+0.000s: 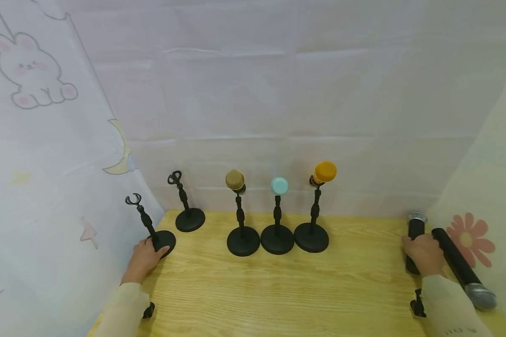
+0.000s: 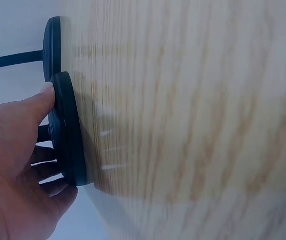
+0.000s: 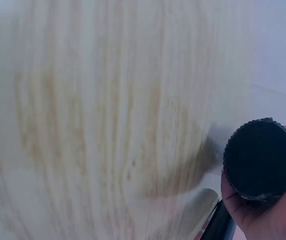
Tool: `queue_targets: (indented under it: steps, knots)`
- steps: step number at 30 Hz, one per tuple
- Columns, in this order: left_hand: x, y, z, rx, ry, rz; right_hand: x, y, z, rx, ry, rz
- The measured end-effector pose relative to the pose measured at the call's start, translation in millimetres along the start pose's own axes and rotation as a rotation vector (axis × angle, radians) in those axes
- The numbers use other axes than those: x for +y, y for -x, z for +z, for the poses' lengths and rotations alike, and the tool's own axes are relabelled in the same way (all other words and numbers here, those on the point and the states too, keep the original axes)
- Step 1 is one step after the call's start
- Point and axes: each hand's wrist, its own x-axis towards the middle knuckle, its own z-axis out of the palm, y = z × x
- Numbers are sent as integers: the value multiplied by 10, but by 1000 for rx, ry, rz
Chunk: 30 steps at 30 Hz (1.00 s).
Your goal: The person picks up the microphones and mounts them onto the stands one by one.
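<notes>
Well, with the head view as your dial, your left hand (image 1: 145, 257) sits at 8 o'clock, its grip pinching the round base (image 2: 68, 130) of a black stand (image 1: 147, 222) between thumb and fingers. That base is close against the worktop (image 1: 253, 295); you cannot tell whether it is slightly lifted. The stand leans toward 11 o'clock, with a forked clip (image 1: 133, 200) on top. From it, a second stand (image 1: 189, 220) rises at 2 o'clock, and the left wrist view shows its base at 12 o'clock of the one you pinch.

Your right hand (image 1: 423, 255) is at 4 o'clock, its grip curled round a black microphone (image 1: 416, 228) whose silver head points to 12. The right wrist view faces its dark, ridged end (image 3: 260, 160); you cannot tell whether it touches the worktop. Just beside your right hand, at 3 o'clock, lies another microphone (image 1: 455, 255), its silver head toward 5.

Near 6 o'clock, three stands line up side by side, carrying a gold microphone (image 1: 235, 179), a teal one (image 1: 279, 186) and an orange one (image 1: 324, 172). Behind them hangs a pale, creased cloth (image 1: 278, 93).
</notes>
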Motion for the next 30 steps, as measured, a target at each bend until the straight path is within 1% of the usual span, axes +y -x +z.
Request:
queue_targets:
  steps: [3, 5, 7, 11, 14, 18, 21, 23, 25, 30]
  knots:
    - [14, 25, -18, -6, -9, 2, -14, 0, -12, 52, -29, 13]
    - [21, 42, -33, -13, -12, -1, -19, -2, -21, 68, -53, 7]
    - [37, 56, -47, -20, -15, -3, -24, -1, -30, 68, -83, 10]
    - [72, 70, -55, -33, -22, -5, -42, 14, -49, 51, -165, 49]
    - [87, 76, -41, -36, -31, -7, -68, 30, -56, 44, -207, 79]
    - [100, 87, -14, -38, -31, -2, -127, 80, -72, 51, -236, 92]
    - [123, 109, -10, -38, -27, 9, -180, 131, -91, 54, -287, 89]
    - [141, 123, -16, -40, -27, 15, -196, 163, -92, 46, -361, 74]
    - [155, 137, -17, -39, -33, 21, -216, 192, -82, 40, -470, 44]
    - [173, 180, -1, -41, -25, 50, -283, 284, -60, 11, -820, -37]
